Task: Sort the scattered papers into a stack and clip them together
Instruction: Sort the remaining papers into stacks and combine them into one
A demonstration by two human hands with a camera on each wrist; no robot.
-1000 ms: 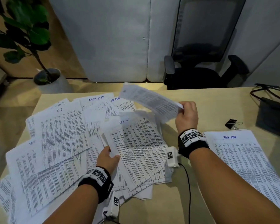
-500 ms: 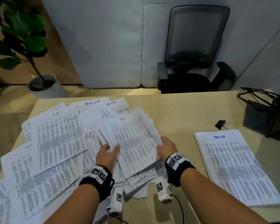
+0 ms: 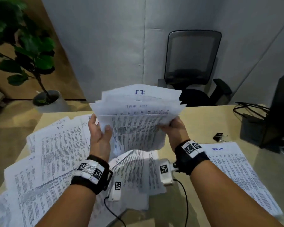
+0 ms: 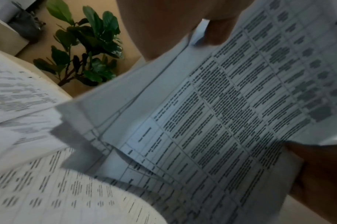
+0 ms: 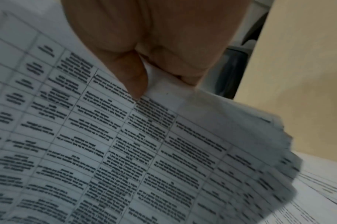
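I hold a fanned bundle of printed papers [image 3: 138, 122] upright above the desk. My left hand [image 3: 102, 128] grips its left edge, thumb on the front sheet. My right hand [image 3: 172, 126] grips the right edge, thumb [image 5: 133, 78] pressed on the print. The same bundle [image 4: 221, 106] fills the left wrist view, with its sheet edges uneven. Scattered papers [image 3: 59, 153] cover the left of the desk and lie under my wrists. A neat paper stack [image 3: 236, 171] headed "TASK LIST" lies on the right. A black binder clip [image 3: 218, 137] sits on the desk behind that stack.
The wooden desk [image 3: 202, 118] has bare surface between the bundle and the clip. A dark monitor with its base [image 3: 266, 128] and cables stands at the right edge. An office chair [image 3: 193, 63] and a potted plant [image 3: 29, 51] stand beyond the desk.
Both hands gathered several sheets from the middle of the pile and lifted them upright off the desk. One second ago my right hand held a single sheet in the air.
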